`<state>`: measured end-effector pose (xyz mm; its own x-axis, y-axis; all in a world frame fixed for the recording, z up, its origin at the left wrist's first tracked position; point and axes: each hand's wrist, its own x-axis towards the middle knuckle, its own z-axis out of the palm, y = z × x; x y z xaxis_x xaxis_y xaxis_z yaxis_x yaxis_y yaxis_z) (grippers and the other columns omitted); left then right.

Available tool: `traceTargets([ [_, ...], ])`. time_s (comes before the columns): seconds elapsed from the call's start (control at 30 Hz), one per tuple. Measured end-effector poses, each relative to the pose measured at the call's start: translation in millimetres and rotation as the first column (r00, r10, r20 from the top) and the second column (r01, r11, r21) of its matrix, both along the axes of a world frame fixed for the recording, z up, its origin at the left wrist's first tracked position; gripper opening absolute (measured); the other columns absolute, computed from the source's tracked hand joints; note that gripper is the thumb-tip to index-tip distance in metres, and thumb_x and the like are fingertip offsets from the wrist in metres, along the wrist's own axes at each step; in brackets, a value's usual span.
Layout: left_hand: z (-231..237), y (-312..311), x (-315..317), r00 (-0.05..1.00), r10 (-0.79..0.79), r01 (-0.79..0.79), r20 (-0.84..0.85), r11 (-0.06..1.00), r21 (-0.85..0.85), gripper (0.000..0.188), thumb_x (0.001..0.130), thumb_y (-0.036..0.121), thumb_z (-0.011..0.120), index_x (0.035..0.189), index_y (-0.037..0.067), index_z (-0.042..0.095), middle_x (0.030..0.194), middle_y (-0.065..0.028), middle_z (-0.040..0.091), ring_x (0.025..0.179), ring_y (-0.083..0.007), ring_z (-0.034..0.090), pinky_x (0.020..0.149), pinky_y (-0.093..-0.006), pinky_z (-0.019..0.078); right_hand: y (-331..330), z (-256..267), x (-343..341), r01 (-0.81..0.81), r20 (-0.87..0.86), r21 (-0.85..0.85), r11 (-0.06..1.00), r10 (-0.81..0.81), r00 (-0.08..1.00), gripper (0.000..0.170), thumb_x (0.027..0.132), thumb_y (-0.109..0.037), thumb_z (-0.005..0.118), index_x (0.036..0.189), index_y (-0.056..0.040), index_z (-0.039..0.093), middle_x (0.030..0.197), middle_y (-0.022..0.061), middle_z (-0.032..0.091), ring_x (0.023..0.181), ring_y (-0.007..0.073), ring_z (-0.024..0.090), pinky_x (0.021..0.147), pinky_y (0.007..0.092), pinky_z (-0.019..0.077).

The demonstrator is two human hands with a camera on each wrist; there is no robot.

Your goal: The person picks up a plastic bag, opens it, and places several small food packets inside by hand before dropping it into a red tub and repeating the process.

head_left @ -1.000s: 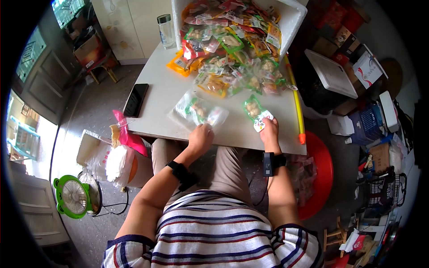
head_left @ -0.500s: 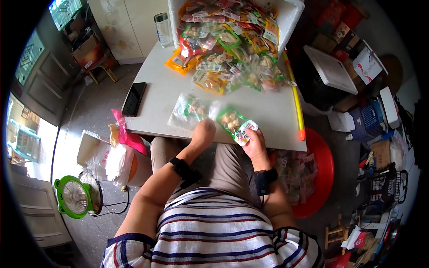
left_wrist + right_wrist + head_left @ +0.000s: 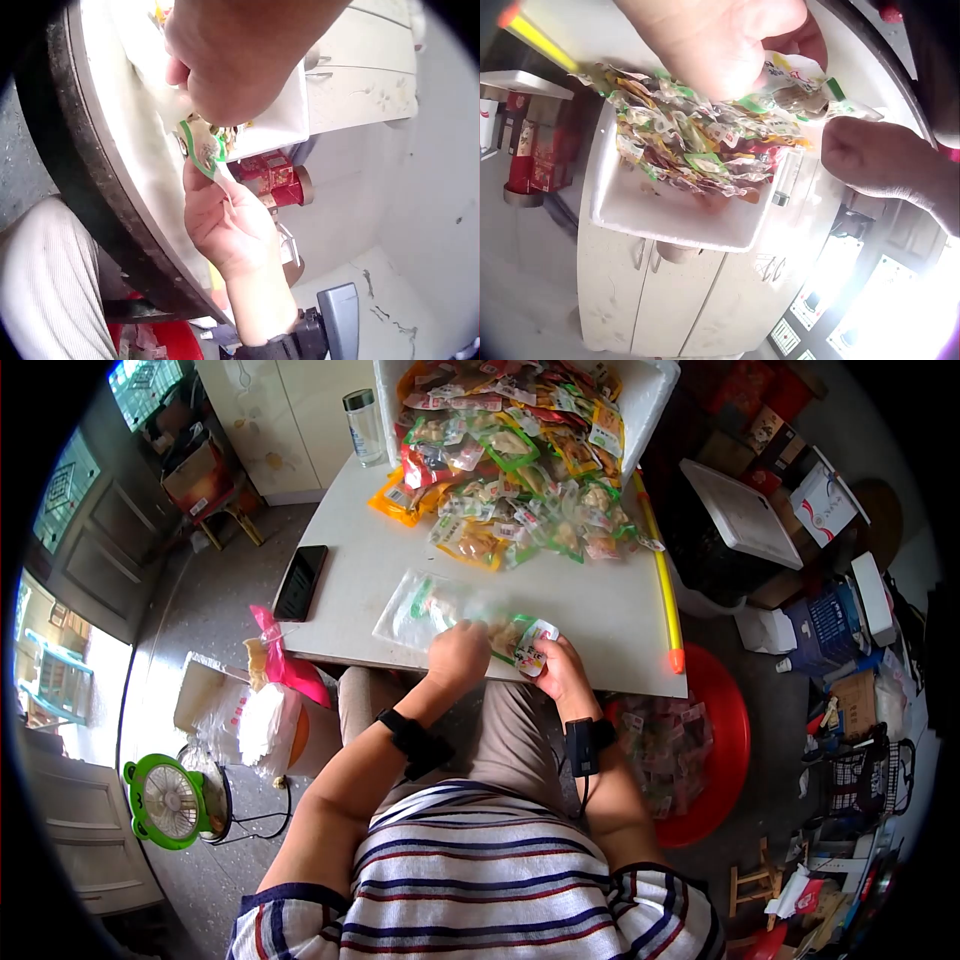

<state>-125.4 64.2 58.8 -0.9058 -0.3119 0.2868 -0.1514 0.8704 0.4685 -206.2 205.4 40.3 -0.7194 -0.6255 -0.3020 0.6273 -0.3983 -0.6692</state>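
Note:
At the table's near edge my left hand pinches the mouth of a clear plastic bag, its fingers curled. Inside that bag lies a green-edged snack packet. My right hand grips a second snack packet, green-edged with a white printed label, by its label end. The packet's far end meets the left hand's fingers at the bag's mouth and is partly hidden there. In the right wrist view this packet spans the space between both hands.
A white foam box lies tipped, a heap of snack packets spilling from it onto the table. Around them are a glass bottle, a phone and a yellow stick. A red basin with packets stands below right.
My right hand has moved left with its packet, from apart on the table up to the bag's mouth. The left hand keeps its hold on the bag, shifting slightly right.

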Motion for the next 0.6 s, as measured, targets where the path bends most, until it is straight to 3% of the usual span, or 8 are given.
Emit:
traceTargets([
  [0.1,4.9,1.0,-0.2,0.998,-0.018,0.026,0.066,0.992,-0.126,0.006,0.071,0.013,0.047,0.074,0.008,0.048,0.071,-0.0101,0.052,0.062,-0.0291,0.054,0.055,-0.0384,0.0443,-4.8,8.9,1.0,-0.057,0.036,0.117,0.991,0.053,0.998,0.023,0.073,0.0,0.044,0.095,-0.0034,0.05,0.088,0.0084,0.055,0.074,0.0198,0.056,0.063,0.0322,0.0477],
  [0.2,6.4,3.5,2.2,0.998,-0.051,0.055,0.034,0.99,-0.128,0.006,0.071,0.013,0.047,0.074,0.009,0.048,0.071,-0.0095,0.051,0.062,-0.0288,0.054,0.055,-0.0372,0.0446,-11.4,-17.1,-11.9,-0.176,0.048,-0.009,0.984,0.176,0.983,0.019,0.074,-0.003,0.046,0.093,-0.005,0.05,0.083,0.006,0.055,0.069,0.0182,0.055,0.059,0.0297,0.0471],
  [0.3,1.0,3.8,2.1,0.999,-0.044,0.046,0.017,0.995,-0.092,0.01,0.072,0.015,0.048,0.073,0.005,0.047,0.071,-0.0123,0.051,0.061,-0.0301,0.054,0.053,-0.0392,0.0442,-24.4,-18.6,-5.3,-0.116,0.088,0.013,0.993,0.115,0.99,0.018,0.075,-0.004,0.045,0.092,-0.0053,0.049,0.08,0.005,0.054,0.067,0.0175,0.055,0.057,0.0291,0.0468],
  [0.4,1.0,7.4,5.3,0.998,-0.052,0.05,-0.036,0.997,-0.054,0.01,0.071,0.015,0.049,0.073,0.005,0.047,0.071,-0.0128,0.051,0.061,-0.0309,0.053,0.053,-0.0392,0.0442,-38.9,-26.0,-7.2,-0.303,-0.022,-0.098,0.948,0.303,0.953,0.018,0.076,-0.007,0.046,0.094,-0.0036,0.047,0.083,0.0056,0.054,0.07,0.0184,0.055,0.059,0.0306,0.0469],
  [0.47,-2.8,8.4,8.3,0.998,-0.047,0.047,-0.034,0.999,-0.013,0.01,0.071,0.015,0.048,0.073,0.005,0.048,0.071,-0.013,0.051,0.062,-0.0314,0.053,0.053,-0.0394,0.044,-41.6,-5.9,2.8,-0.349,-0.077,-0.1,0.932,0.343,0.936,0.017,0.077,-0.008,0.046,0.092,-0.0016,0.048,0.083,0.0058,0.054,0.071,0.017,0.054,0.061,0.0307,0.0463],
  [0.57,-10.1,7.9,13.8,0.999,-0.028,0.028,-0.018,0.999,0.03,0.009,0.072,0.015,0.048,0.072,0.005,0.048,0.071,-0.0132,0.052,0.063,-0.0317,0.053,0.053,-0.0397,0.0438,-39.8,1.2,6.0,-0.246,-0.169,0.219,0.944,0.285,0.944,0.014,0.076,-0.007,0.045,0.088,-0.0007,0.05,0.077,0.0054,0.054,0.065,0.0132,0.053,0.057,0.0277,0.0454],
  [0.6,-13.1,7.3,15.3,1.0,-0.016,0.016,-0.01,0.999,0.043,0.009,0.072,0.015,0.048,0.072,0.005,0.048,0.071,-0.0132,0.052,0.064,-0.0318,0.053,0.054,-0.0397,0.0437,-33.8,-1.1,1.0,-0.258,-0.256,0.368,0.893,0.365,0.895,0.012,0.076,-0.006,0.045,0.084,-0.0002,0.051,0.071,0.0044,0.054,0.058,0.01,0.051,0.052,0.0248,0.044],
])
